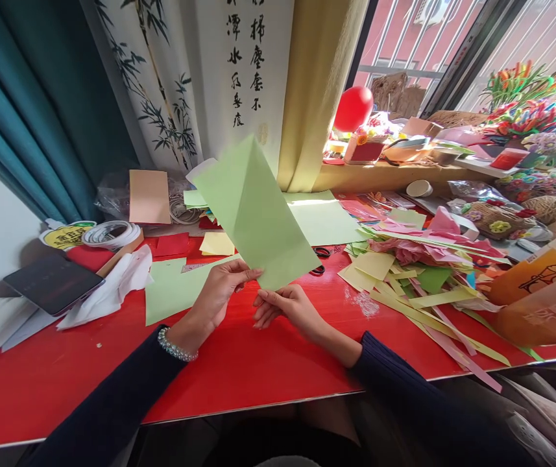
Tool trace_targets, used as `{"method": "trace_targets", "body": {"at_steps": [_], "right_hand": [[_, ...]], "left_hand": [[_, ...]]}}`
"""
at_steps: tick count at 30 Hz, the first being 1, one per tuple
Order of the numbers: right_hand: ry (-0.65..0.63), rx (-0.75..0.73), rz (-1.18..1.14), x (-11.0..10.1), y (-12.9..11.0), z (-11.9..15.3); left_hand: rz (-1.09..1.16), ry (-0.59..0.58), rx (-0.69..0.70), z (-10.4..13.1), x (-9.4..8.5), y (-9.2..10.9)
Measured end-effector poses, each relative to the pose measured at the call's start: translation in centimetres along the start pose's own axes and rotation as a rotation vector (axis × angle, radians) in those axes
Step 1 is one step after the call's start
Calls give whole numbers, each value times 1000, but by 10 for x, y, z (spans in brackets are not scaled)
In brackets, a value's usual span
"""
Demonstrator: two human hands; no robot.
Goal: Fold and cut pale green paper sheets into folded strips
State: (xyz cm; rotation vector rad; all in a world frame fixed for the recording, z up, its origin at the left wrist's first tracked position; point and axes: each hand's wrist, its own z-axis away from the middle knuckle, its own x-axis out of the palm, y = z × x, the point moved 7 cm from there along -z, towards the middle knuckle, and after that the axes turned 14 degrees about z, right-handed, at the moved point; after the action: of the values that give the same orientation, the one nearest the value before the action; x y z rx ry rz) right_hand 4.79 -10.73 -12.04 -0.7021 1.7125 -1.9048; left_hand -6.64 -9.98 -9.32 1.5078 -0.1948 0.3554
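Observation:
A light green sheet of paper (pixel 263 217) with a diagonal crease is held up above the red table (pixel 239 376), its point toward the wall scroll. My left hand (pixel 222 288) pinches its lower left edge between thumb and fingers. At the bottom corner, the thumb and index finger of my right hand (pixel 290 306) are pressed together at the paper's edge, with the other fingers curled below. Behind the held sheet, the black handles of scissors (pixel 317 268) show in part. Another green sheet (pixel 173 295) lies flat to the left, partly under my left hand.
Yellow, green and pink paper scraps (pixel 418 279) are heaped at the right, beside orange bags (pixel 545 279). At the left are a black flat box (pixel 54 281), white tape rolls (pixel 111 235) and crumpled white paper (pixel 112 292). A green sheet (pixel 329 220) lies at the back.

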Motion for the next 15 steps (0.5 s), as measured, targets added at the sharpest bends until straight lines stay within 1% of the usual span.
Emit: {"method": "trace_targets", "body": {"at_steps": [3, 5, 8, 11, 15], "right_hand": [[-24, 10, -5, 2, 2, 2], [-70, 10, -2, 6, 2, 4], [-155, 7, 12, 14, 3, 7], [-210, 12, 32, 21, 5, 10], [-285, 17, 51, 27, 9, 13]], "left_hand": [[-7, 26, 23, -5, -6, 6], [19, 92, 77, -11, -18, 16], [65, 194, 167, -19, -41, 33], [86, 234, 239, -25, -59, 46], [123, 288, 308, -27, -76, 57]]}}
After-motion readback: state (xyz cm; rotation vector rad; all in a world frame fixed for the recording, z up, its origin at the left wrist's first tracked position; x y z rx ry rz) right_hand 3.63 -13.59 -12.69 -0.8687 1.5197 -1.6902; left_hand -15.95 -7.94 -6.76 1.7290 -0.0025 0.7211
